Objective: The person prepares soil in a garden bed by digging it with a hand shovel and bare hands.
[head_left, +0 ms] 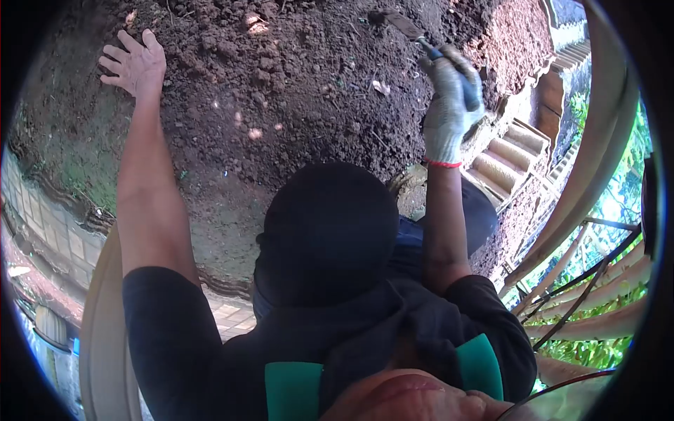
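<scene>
My left hand (137, 64) is bare, its fingers spread over the dark soil (302, 84) at the upper left, and it holds nothing. On the other side, my right hand (449, 98) wears a pale knitted glove with a red cuff edge. Its fingers wrap round the blue handle of a hand trowel (405, 26). The trowel's narrow blade points up and left over the loose soil, its tip dark against the dirt.
My dark-clothed knee (328, 231) rises between the arms. Ridged tan blocks (509, 158) edge the soil at right, near a curved pale beam (597, 154). Paving (60, 228) runs along the lower left. Dry leaf bits (380, 87) and clods lie on the soil.
</scene>
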Demonstrator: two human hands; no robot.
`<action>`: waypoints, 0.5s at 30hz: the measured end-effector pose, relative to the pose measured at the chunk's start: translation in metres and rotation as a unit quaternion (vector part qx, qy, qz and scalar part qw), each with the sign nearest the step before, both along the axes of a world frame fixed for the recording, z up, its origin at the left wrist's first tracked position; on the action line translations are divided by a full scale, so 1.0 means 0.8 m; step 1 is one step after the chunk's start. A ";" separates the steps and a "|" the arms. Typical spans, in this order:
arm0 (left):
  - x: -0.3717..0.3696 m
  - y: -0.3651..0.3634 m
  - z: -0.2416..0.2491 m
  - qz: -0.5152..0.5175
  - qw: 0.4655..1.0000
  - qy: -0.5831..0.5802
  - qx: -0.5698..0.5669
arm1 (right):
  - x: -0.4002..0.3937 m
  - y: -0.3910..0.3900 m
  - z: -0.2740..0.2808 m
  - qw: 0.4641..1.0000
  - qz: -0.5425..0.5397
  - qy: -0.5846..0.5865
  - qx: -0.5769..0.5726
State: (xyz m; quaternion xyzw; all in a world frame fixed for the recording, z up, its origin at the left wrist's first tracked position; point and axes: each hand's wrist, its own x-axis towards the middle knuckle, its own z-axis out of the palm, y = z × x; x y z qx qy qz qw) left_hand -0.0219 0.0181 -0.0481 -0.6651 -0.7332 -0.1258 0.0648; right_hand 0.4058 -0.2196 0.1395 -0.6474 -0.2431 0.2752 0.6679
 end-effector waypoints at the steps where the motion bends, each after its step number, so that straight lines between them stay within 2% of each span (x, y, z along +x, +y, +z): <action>1: -0.001 -0.001 -0.002 -0.013 1.000 -0.001 0.009 | -0.001 -0.026 -0.010 0.999 0.022 -0.011 -0.044; 4: 0.020 -0.027 0.014 -0.050 0.999 -0.008 -0.013 | -0.030 -0.083 0.006 0.979 0.069 -0.042 -0.187; 7: 0.082 -0.079 0.019 -0.070 0.996 -0.040 -0.049 | -0.055 -0.133 -0.016 0.924 0.200 -0.292 -0.145; 8: 0.113 -0.098 0.045 -0.094 0.985 -0.092 -0.110 | -0.065 -0.144 -0.018 0.888 0.239 -0.371 -0.127; 9: 0.143 -0.119 0.042 -0.099 0.988 -0.053 -0.108 | -0.078 -0.150 -0.019 0.873 0.262 -0.397 -0.111; 10: 0.171 -0.142 0.038 -0.138 0.985 -0.076 -0.069 | -0.092 -0.159 -0.007 0.845 0.303 -0.406 -0.173; 11: 0.197 -0.155 0.052 -0.183 0.972 -0.127 -0.080 | -0.096 -0.172 -0.017 0.834 0.357 -0.376 -0.190; 12: 0.219 -0.154 0.055 -0.202 0.950 -0.168 -0.171 | -0.103 -0.178 -0.018 0.827 0.388 -0.333 -0.233; 13: 0.236 -0.154 0.046 -0.196 0.958 -0.155 -0.142 | -0.115 -0.173 -0.001 0.836 0.379 -0.211 -0.336; 14: 0.250 -0.145 0.038 -0.191 0.965 -0.143 -0.111 | -0.127 -0.161 0.018 0.829 0.336 -0.083 -0.440; 15: 0.262 -0.126 0.027 -0.200 0.962 -0.168 -0.080 | -0.135 -0.160 0.035 0.806 0.303 -0.008 -0.509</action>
